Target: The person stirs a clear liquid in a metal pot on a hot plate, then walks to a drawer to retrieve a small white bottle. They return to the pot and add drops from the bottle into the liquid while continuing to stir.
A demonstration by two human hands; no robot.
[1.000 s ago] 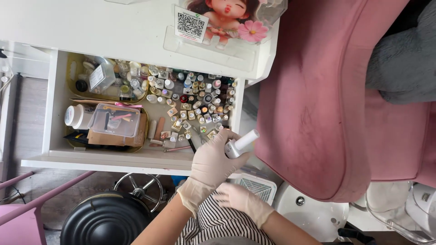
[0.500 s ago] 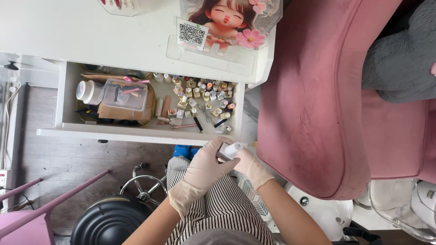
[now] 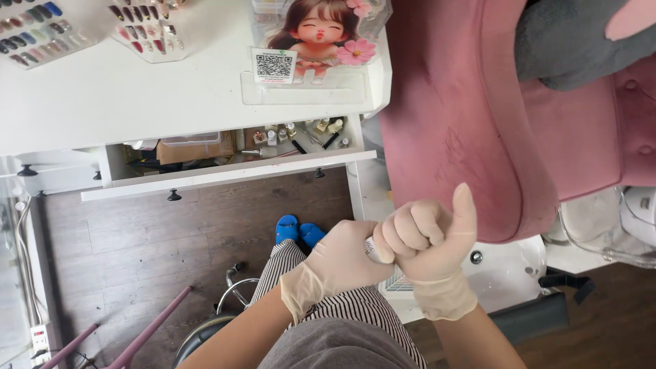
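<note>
Below tabletop (image 3: 137, 102) front edge, over lap: left hand (image 3: 345, 263) and right hand (image 3: 430, 239), both closed round small white tube (image 3: 371, 249). Likely light, smooth, slippery under gloves; grip mid-body firmly.

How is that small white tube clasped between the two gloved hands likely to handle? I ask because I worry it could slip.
The white tube is almost wholly hidden by the left hand and right hand, so it is probably small and light. Both hands wear smooth gloves, which may make the grip slippery. Its rounded shape suggests it might roll if laid on the white table.
</note>
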